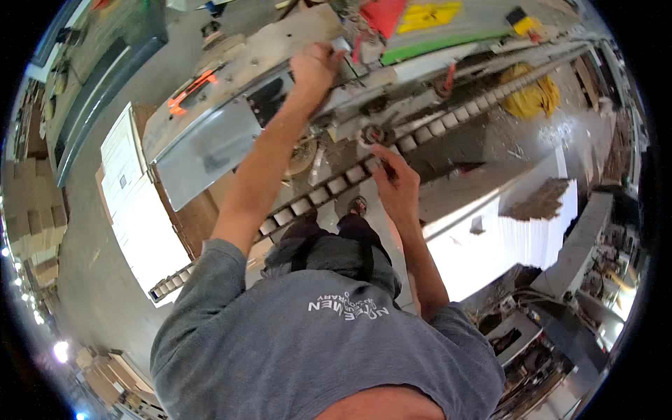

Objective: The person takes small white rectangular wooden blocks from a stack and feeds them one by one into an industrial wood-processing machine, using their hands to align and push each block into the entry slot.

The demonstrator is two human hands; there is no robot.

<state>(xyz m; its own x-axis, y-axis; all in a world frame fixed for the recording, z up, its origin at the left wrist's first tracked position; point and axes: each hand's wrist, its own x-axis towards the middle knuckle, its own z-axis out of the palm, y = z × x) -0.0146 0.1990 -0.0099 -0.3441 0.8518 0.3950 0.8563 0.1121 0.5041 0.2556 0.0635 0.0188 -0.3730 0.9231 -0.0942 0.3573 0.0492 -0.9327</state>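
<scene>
My left hand (314, 68) reaches over the far side of a machine, its fingers curled down at the edge of a tan plate (269, 49); what lies under the fingertips is hidden. Below it, my right hand (397, 180) is held just over a roller rail (337, 185) with white rollers. Its fingers are bent together, tips beside a small round knob-like part (372, 134). Whether they touch that part or pinch something small I cannot make out. An orange frame-shaped piece (189, 92) lies on the plate, left of my left forearm. A shiny grey metal sheet (206, 147) slopes beneath it.
White panels (133, 189) stand at left, and a stack of white sheets (518, 234) lies at right. A yellow bag (533, 94) rests beyond the rail. Red (383, 15), yellow (428, 15) and green (448, 45) pieces are at the top. Cardboard boxes (35, 203) line the far left.
</scene>
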